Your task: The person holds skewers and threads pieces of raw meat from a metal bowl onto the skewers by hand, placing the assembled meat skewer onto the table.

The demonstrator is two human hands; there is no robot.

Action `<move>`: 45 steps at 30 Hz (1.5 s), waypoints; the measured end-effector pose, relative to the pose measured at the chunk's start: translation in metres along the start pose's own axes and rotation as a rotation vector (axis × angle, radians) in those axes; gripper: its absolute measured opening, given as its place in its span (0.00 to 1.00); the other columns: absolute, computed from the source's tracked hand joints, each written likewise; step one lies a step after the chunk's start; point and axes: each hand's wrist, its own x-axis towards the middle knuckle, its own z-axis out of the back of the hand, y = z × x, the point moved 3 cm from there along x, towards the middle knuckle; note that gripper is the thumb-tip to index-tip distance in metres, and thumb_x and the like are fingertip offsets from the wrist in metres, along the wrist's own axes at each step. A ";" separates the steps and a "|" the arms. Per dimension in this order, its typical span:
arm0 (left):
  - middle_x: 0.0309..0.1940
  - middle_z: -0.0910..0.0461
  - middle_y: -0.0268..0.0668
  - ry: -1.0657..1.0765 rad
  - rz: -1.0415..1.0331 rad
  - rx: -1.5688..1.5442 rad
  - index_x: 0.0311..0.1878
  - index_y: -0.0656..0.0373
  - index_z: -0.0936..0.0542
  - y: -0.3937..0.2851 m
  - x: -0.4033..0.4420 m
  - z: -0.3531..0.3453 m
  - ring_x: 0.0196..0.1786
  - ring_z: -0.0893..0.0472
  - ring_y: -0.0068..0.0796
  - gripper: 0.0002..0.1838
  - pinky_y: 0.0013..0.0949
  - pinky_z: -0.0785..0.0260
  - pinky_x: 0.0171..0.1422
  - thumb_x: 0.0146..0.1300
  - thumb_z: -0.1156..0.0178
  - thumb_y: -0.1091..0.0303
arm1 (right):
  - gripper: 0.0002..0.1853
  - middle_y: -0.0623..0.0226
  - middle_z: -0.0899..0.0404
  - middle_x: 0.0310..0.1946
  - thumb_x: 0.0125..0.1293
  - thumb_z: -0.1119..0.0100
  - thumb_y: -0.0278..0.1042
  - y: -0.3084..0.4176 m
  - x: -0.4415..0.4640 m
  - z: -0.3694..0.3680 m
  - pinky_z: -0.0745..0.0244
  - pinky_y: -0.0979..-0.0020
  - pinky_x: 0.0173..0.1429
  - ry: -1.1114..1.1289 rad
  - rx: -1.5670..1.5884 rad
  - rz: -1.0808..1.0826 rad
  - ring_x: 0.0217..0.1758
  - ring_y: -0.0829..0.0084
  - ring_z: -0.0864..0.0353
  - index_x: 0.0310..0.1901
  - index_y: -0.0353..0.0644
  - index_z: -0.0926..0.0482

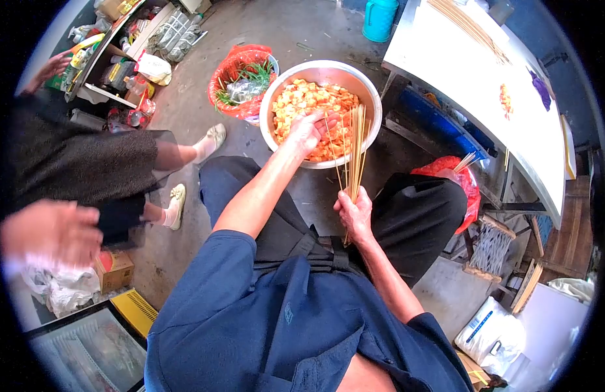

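Note:
A wide metal bowl (375, 98) full of orange-coated chunks of food (302, 98) stands on the floor between my knees. My left hand (307, 132) is over the bowl, palm turned up and fingers stretched out; whether a small piece lies in it I cannot make out. Closed around the lower end of a bundle of thin wooden skewers (356, 144) is my right hand (356, 212). The skewers point up across the bowl's right side, and one or two lean apart from the bundle towards my left fingers.
Left of the bowl is a red-bag-lined bucket (234, 59) with greens. A white table (459, 72) holds more skewers (472, 29). Beside my right knee, a red bag (471, 196) contains sticks. Another person's blurred hand (51, 232) and shoe (211, 142) show at left.

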 end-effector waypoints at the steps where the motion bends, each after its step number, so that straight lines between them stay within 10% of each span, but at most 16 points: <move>1: 0.46 0.21 0.49 0.004 -0.029 0.000 0.50 0.63 0.31 -0.002 -0.002 -0.003 0.50 0.18 0.43 0.10 0.39 0.21 0.51 0.68 0.47 0.74 | 0.06 0.74 0.27 0.19 0.67 0.45 0.33 0.001 0.000 0.000 0.41 0.80 0.20 0.000 0.000 0.000 0.16 0.86 0.37 0.35 0.42 0.30; 10: 0.38 0.20 0.52 0.005 -0.110 0.230 0.36 0.58 0.37 -0.012 -0.003 0.000 0.39 0.15 0.43 0.10 0.38 0.18 0.39 0.63 0.44 0.80 | 0.06 0.74 0.26 0.19 0.66 0.44 0.33 -0.006 0.002 0.002 0.42 0.81 0.20 0.004 0.000 0.005 0.16 0.86 0.37 0.36 0.42 0.29; 45: 0.35 0.19 0.50 -0.055 -0.114 0.374 0.39 0.61 0.35 -0.016 -0.001 0.005 0.34 0.15 0.40 0.09 0.37 0.18 0.34 0.63 0.45 0.79 | 0.07 0.71 0.26 0.18 0.63 0.41 0.29 -0.007 0.005 0.006 0.31 0.76 0.28 -0.107 -0.221 0.193 0.21 0.81 0.26 0.31 0.38 0.28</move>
